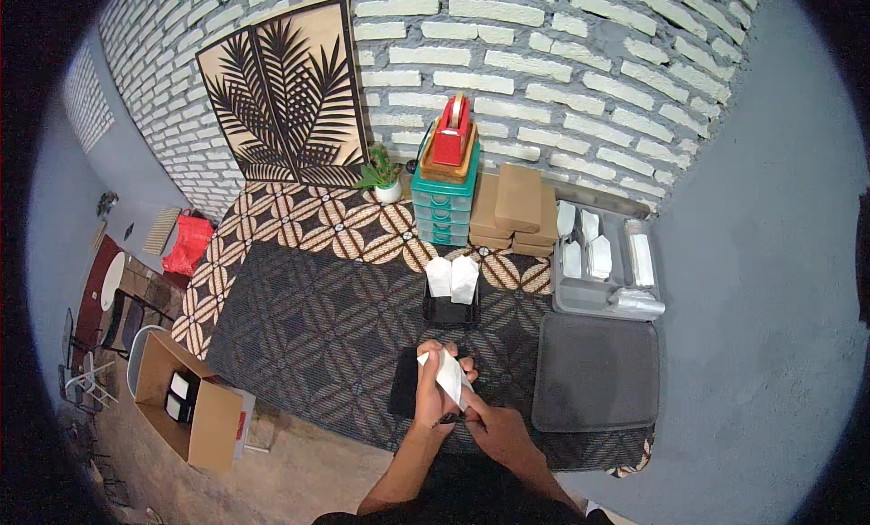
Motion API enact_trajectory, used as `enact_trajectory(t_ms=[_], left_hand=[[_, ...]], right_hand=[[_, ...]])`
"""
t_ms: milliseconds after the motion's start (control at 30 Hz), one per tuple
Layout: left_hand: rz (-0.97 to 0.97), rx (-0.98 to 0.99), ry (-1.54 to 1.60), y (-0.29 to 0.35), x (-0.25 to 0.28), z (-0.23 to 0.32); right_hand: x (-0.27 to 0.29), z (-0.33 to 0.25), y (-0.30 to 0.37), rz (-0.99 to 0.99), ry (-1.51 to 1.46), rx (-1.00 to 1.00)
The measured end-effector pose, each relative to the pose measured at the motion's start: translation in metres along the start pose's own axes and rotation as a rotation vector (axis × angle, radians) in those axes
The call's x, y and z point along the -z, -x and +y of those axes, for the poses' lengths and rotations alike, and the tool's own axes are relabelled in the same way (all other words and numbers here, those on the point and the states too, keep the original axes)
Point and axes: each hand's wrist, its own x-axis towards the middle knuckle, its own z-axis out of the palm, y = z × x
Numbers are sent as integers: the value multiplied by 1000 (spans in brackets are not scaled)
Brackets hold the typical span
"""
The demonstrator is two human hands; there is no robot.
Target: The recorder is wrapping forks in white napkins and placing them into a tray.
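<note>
Over the near middle of the table, my left hand [430, 396] is closed around a white folded paper packet [450, 378], its fingers curled behind it. My right hand [496, 427] pinches the packet's lower end, close to my left wrist; what its fingertips do there is partly hidden. Just beyond my hands stands a small black tray [451, 315] with two similar white packets [451, 278] leaning side by side in it. A flat black rectangle [404, 384] lies under and left of my left hand.
At the right are a grey compartment tray [594, 292] of white and clear-wrapped packets and a dark grey tray [598, 371]. Brown boxes [518, 199], a teal drawer unit [444, 199] under a red tape dispenser [452, 137], and a potted plant [388, 189] line the back. An open cardboard box [216, 421] stands left.
</note>
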Motion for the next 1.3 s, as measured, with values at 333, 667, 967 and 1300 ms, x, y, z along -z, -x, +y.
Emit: enact_trajectory(t_ms=[333,667,967,1300], left_hand=[[40,19,-14,-1,1,0],[15,134,24,-3,9,-3],[-34,231,-62,-1,12,-8],[84,240,57,-3,18,-10]], right_hand=[[-9,6,2,-26,16,-5],[-7,5,-1,-39,58,87],[-5,12,-3,-133,146,31],[-19,15,1,-142,83,-35]])
